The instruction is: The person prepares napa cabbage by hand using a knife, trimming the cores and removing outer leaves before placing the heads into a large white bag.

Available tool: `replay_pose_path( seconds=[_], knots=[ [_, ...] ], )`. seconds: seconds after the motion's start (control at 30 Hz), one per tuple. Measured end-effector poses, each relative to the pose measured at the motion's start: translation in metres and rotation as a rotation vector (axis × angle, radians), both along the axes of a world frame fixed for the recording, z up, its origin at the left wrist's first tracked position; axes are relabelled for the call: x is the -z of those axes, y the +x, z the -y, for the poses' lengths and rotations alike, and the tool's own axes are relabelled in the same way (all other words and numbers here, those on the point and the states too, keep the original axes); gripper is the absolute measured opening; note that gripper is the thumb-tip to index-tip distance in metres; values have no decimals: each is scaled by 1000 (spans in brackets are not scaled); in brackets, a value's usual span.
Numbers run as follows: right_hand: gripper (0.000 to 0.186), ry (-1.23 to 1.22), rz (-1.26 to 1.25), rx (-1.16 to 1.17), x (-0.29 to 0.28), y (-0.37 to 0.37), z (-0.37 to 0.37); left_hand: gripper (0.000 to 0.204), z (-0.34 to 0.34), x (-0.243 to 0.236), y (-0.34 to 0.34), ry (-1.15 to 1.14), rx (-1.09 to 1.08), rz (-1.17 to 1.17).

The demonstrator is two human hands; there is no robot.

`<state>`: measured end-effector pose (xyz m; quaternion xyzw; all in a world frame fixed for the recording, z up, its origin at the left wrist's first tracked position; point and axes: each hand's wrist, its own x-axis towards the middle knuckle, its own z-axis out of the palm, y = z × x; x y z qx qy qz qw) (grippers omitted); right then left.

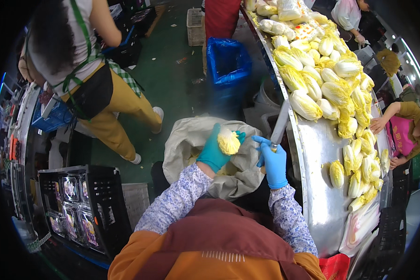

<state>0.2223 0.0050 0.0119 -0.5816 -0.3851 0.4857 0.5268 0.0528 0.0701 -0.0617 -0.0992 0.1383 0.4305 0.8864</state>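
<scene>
My left hand (213, 151), in a green glove, grips a small yellow napa cabbage (228, 142) over the mouth of a white woven sack (184, 135). The inside of the sack is partly hidden by the hand and cabbage. To the right, my right hand (272, 163), in a blue glove, is closed round the handle of a knife (280, 122). Its broad blade points up and away, beside the edge of the metal table (314, 163). Knife and cabbage are apart.
Napa cabbages (331, 88) are heaped on the table at right, with plastic bags (359, 228) nearer me. A blue-lined bin (226, 63) stands ahead. At left are a black crate (84, 210) of clear packs and a person (93, 79) on foot; another person (401, 126) works across the table.
</scene>
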Motion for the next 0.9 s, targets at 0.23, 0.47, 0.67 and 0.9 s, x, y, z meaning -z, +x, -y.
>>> replay_pose_path(
  seconds=[0.23,0.47,0.67,0.9],
  knots=[
    [44,-333,-28,-380,-14,-5,18,54,45,-27,16,361,-10,-398],
    [45,-159,-297,315,-57,124,61,54,27,19,3,921,351,-983],
    [53,191,186,832,-17,380,89,68,90,130,-17,1325,1154,-1262],
    [59,-139,443,693,-52,375,-19,33,108,133,-57,1052,1211,-1081]
  ],
)
